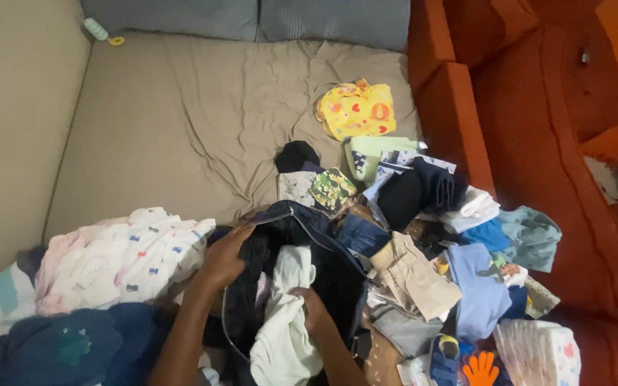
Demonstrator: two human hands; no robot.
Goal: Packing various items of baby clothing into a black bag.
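Head view, lower centre: left hand [224, 259] gripped a dark jacket [302, 236], right hand [307, 306] clutched a white garment [284, 322], sorting laundry; separating them seemed next.

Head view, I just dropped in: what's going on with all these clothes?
A person is bent over a heap of clothes on a tan sheet. The left hand grips the edge of a dark garment, and the right hand clutches a pale green-white garment lying on it. A white printed cloth sits to the left, and a yellow patterned piece lies apart, farther up the sheet. Small folded items sit between it and the heap, beside an orange sofa.
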